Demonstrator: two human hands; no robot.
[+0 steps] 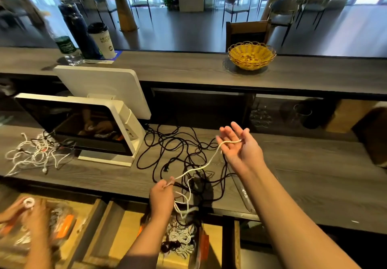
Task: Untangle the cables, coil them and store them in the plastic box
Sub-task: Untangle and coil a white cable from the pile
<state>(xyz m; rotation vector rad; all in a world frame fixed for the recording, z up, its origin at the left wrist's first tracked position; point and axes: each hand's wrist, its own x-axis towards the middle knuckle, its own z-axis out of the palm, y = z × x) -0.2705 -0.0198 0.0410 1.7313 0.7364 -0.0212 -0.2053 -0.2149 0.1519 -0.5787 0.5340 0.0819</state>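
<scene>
Cables, assorted, three lots on the tabletop, listed left to right.

Lot 1: white cable tangle (33, 155), thin, near the left edge beside the monitor (83, 126); untouched.

Lot 2: black cable tangle (180, 155), mid-tabletop, thicker, in loose overlapping loops; judged limp but springy, likely to snag where loops cross.

Lot 3: white cable (201, 166), in hand. Left hand (162, 193) pinches it at the near edge, fingers closed on the strand, slack trailing down toward coiled cords below the edge. Right hand (236, 143) is raised palm-up, fingers spread and straight, the strand draped across them (carried, not gripped).

Handling, as judged: light, soft, slightly slippery; take hold near a free end and feed it through the fingers, not by pulling mid-tangle.

Plastic box: cannot tell which container it is.
</scene>
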